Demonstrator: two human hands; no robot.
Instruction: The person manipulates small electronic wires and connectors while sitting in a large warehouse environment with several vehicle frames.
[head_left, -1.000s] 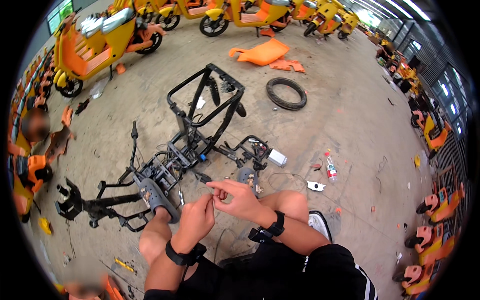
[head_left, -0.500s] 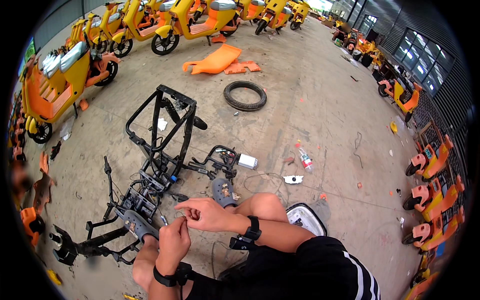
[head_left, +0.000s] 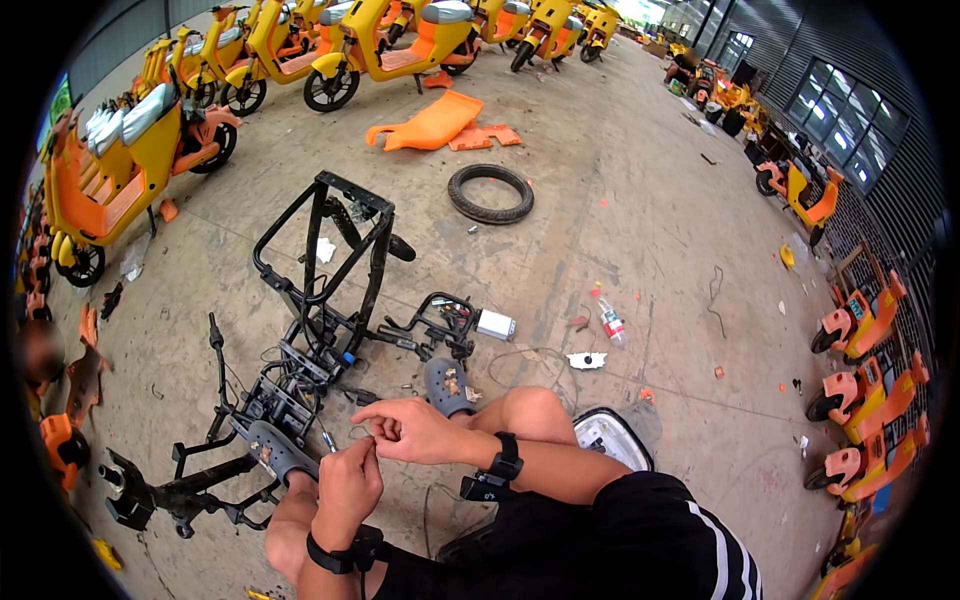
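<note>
A stripped black scooter frame lies on the concrete floor, and both hands are held together just in front of its near end. The left hand and right hand are pinched nearly shut at the fingertips, apparently on something small; what it is cannot be told. A fine fiddling step seems in hand, such as working a wire or fastener; steady fingers close to the frame are judged needed next

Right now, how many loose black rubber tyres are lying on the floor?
1: the loose black rubber tyre lies flat on the concrete beyond the bare black scooter frame. Others may be hidden.
</note>
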